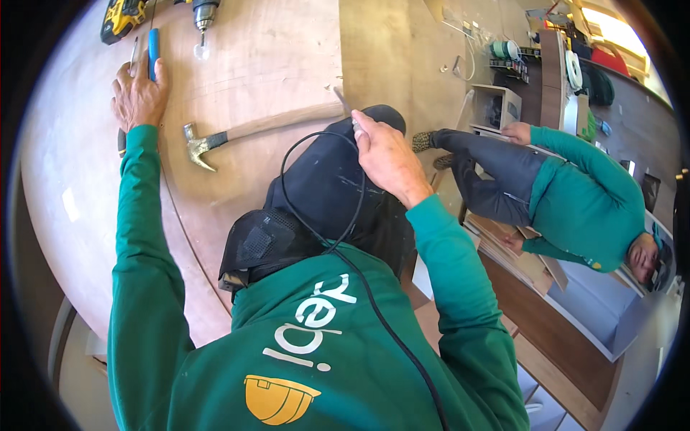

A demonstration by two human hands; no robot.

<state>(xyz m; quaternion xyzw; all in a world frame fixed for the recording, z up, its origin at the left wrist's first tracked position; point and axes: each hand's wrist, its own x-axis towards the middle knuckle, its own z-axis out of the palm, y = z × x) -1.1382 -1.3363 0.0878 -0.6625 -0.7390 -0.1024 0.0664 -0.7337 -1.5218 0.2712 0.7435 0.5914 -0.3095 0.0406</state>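
My left hand (139, 98) lies on the pale wooden panel (237, 65), its fingers closed around the lower end of a blue stick-shaped thing (154, 49). Beside it a thin metal shaft (134, 50) sticks out past the fingers; a dark handle end (121, 142) shows below the hand. My right hand (388, 154) grips a slim tool with a narrow metal blade (342, 98), its tip pointing at the panel by the board's edge; the handle is mostly hidden. Between my hands lies a claw hammer (280, 121) with a wooden handle.
Two cordless drills (122, 18) (205, 14) lie at the far left. A black cord (363, 273) loops over my lap. To the right a person in a green sweatshirt (586, 194) is near wooden boards (514, 251). Cable spools (504, 49) and shelving stand farther off.
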